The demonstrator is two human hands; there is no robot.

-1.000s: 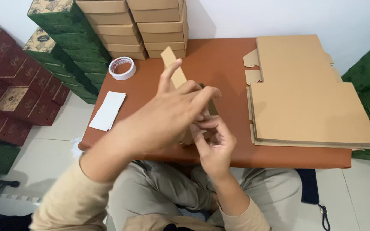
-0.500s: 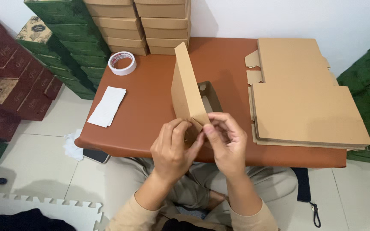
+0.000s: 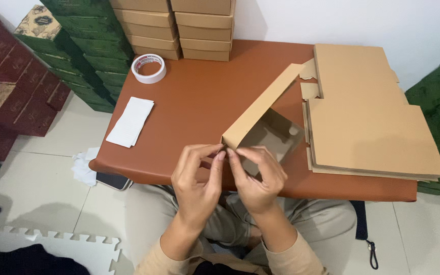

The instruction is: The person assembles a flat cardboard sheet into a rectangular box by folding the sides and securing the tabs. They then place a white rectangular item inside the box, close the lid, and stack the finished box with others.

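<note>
A half-folded brown cardboard box stands on the reddish-brown table, its long lid flap tilted up and away to the right. My left hand and my right hand meet at the box's near corner, over the table's front edge. The fingertips of both hands pinch the cardboard at that corner. The box's inside is partly visible to the right of the flap.
A stack of flat cardboard blanks lies on the table's right. A tape roll and a white paper pad sit at the left. Folded brown boxes are stacked at the back; green and dark red boxes stand on the floor.
The box's lid flap, upright half a second ago, now leans away to the right. Both hands have come down to the near corner; one second ago my left hand reached over the box.
</note>
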